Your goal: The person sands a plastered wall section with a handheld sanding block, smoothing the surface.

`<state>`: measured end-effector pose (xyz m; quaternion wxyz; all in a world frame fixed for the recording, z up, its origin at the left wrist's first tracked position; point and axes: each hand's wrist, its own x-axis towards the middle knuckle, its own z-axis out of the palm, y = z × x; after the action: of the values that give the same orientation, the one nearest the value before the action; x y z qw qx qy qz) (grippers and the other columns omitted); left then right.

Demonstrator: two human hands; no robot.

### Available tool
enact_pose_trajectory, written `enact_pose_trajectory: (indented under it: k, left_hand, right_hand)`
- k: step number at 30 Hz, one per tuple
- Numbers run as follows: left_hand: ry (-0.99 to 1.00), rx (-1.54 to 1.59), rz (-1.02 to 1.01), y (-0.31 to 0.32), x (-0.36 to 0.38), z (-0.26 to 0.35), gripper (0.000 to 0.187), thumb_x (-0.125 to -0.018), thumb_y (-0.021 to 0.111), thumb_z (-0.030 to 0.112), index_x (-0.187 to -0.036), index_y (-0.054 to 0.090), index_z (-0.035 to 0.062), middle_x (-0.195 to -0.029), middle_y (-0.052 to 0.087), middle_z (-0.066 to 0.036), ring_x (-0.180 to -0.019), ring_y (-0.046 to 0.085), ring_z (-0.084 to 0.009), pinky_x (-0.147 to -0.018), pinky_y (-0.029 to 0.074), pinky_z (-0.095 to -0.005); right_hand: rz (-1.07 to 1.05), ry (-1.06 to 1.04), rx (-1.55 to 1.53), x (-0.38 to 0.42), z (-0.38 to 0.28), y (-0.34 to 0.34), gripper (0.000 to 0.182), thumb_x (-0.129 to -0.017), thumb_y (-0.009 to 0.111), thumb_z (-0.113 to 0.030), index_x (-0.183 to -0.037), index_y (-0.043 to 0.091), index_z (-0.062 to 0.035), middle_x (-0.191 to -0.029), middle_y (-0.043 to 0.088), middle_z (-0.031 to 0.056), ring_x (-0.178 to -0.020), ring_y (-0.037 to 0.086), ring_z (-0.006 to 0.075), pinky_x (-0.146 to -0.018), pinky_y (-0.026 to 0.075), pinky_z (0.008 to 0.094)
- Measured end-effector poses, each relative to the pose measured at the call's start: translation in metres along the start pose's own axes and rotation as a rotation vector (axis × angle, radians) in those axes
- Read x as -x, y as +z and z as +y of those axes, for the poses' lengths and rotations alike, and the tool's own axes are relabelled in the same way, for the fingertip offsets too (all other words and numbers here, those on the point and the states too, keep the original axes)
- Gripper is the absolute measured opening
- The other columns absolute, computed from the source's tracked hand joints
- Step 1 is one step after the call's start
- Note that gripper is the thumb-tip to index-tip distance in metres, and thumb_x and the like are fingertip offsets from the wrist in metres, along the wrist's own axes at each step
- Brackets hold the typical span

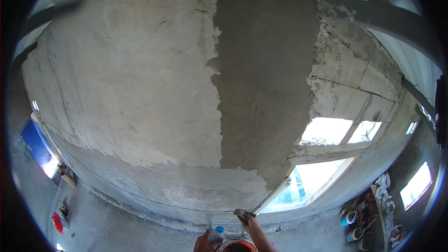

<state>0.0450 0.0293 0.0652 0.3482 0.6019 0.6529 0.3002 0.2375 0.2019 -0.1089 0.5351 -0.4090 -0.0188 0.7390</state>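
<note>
At the bottom of the view, my left hand [203,242] is closed around a clear plastic bottle [214,236] with a blue cap. Just right of it is the orange-stained rim of a bucket [247,243], cut off by the lower edge; its inside looks dark. My right hand [250,225] grips a small flat-ended hand tool [240,213], raised beyond the bucket. Whether that tool is a brush or a trowel is too small to tell. Ahead rises a wall with a dark, damp-looking plaster patch [266,65] beside paler dry plaster [135,74].
A bright window opening [308,184] lies right of my right hand. Several buckets [349,218] and a cluttered shelf or bench [380,205] stand at the far right. On the left floor are a red item [57,223] and a blue door panel [36,143] beyond.
</note>
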Motion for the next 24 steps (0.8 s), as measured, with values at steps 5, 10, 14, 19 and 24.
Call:
enact_pose_trajectory:
  k: [5,10,14,19,24]
  left_hand:
    - [0.136,-0.067,-0.075,0.054,-0.026,-0.057,0.050,-0.077,0.069,0.026,-0.118,0.051,0.0041,-0.091,0.065,-0.017,-0.081,0.064,-0.0289,-0.068,0.052,-0.0375]
    - [-0.228,-0.354,-0.570,0.067,-0.040,-0.016,0.105,-0.065,0.046,0.083,-0.134,0.039,0.0044,-0.123,0.053,-0.024,-0.115,0.051,-0.0364,-0.097,0.040,-0.0413]
    - [-0.208,-0.384,-0.696,0.086,-0.051,-0.010,0.108,-0.063,0.043,0.086,-0.131,0.044,0.0028,-0.124,0.053,-0.022,-0.115,0.051,-0.0347,-0.097,0.040,-0.0415]
    - [-0.245,-0.532,-0.827,0.096,-0.062,0.005,0.103,-0.064,0.044,0.085,-0.122,0.052,0.0013,-0.117,0.058,-0.021,-0.109,0.056,-0.0345,-0.092,0.044,-0.0425]
    - [-0.267,-0.558,-0.765,0.088,-0.061,0.037,0.097,-0.068,0.044,0.082,-0.121,0.053,0.0007,-0.118,0.058,-0.022,-0.109,0.057,-0.0332,-0.091,0.045,-0.0416]
  right_hand:
    - [0.033,0.072,-0.050,0.051,0.020,-0.084,0.018,-0.087,0.053,-0.005,-0.104,0.054,0.0007,-0.101,0.060,0.0164,-0.097,0.059,0.0329,-0.086,0.051,0.0506]
    - [0.086,0.219,0.003,0.107,0.003,-0.087,0.019,-0.085,0.054,-0.009,-0.102,0.055,-0.0005,-0.100,0.060,0.0173,-0.096,0.058,0.0356,-0.085,0.048,0.0572]
    - [0.087,0.164,-0.074,0.088,0.001,-0.101,0.023,-0.082,0.055,-0.013,-0.103,0.056,-0.0024,-0.100,0.060,0.0159,-0.094,0.058,0.0356,-0.086,0.045,0.0604]
    - [0.042,0.102,-0.077,0.081,-0.011,-0.088,0.023,-0.081,0.057,-0.017,-0.099,0.059,-0.0027,-0.091,0.064,0.0126,-0.081,0.061,0.0315,-0.075,0.051,0.0462]
    - [-0.066,0.029,0.095,0.100,-0.033,-0.068,0.020,-0.082,0.062,-0.002,-0.101,0.058,-0.0026,-0.091,0.063,0.0106,-0.083,0.064,0.0275,-0.072,0.054,0.0412]
